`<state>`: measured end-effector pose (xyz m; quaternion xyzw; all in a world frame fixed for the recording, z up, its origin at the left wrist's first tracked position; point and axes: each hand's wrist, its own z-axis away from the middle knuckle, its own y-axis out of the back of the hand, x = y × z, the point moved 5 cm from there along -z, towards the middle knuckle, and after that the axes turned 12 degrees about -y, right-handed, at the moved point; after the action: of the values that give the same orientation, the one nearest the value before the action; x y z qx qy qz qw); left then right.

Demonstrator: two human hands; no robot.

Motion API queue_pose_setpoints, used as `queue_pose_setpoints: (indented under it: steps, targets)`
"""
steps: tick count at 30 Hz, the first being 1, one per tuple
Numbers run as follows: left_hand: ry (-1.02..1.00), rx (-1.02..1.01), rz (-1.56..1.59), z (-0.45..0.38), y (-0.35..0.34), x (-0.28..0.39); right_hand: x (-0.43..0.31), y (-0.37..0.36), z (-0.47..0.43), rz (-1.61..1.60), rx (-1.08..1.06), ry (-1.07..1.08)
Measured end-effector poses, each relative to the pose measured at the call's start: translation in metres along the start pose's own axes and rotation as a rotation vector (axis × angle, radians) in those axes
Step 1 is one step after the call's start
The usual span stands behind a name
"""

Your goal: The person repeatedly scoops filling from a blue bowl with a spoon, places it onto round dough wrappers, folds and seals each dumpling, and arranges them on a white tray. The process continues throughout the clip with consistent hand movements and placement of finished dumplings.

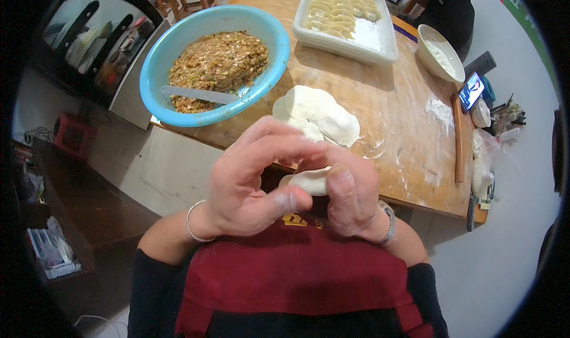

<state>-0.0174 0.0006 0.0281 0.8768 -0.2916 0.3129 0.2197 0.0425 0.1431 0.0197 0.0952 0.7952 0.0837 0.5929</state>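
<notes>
Between my left hand and my right hand is a folded dumpling of pale dough, held in front of my chest. My right thumb and fingers pinch its right end, and the left thumb presses near its lower left edge. Fingers hide part of it. Just beyond my hands, a pile of round dough wrappers lies overlapping on the floured wooden board. A blue basin of minced filling stands at the left, with a flat metal spreader resting in it.
A white tray at the back holds rows of dumplings. Right of it stands a bowl of flour. A rolling pin and a lit phone are at the right edge. A person in dark clothing is behind.
</notes>
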Motion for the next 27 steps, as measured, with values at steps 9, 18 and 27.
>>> queue_pose_setpoints:
  steps: [9,18,27]
  targets:
    - [-0.137,-0.355,0.018,-0.016,-0.021,-0.026,0.022,-0.012,0.014,-0.423,-0.128,-0.437]
    - [0.149,-0.203,0.312,-0.003,-0.037,-0.034,0.038,-0.010,0.018,-0.487,-0.286,-0.491]
    - [0.306,-0.132,0.294,0.006,-0.048,-0.033,0.027,-0.010,0.014,-0.495,-0.266,-0.466]
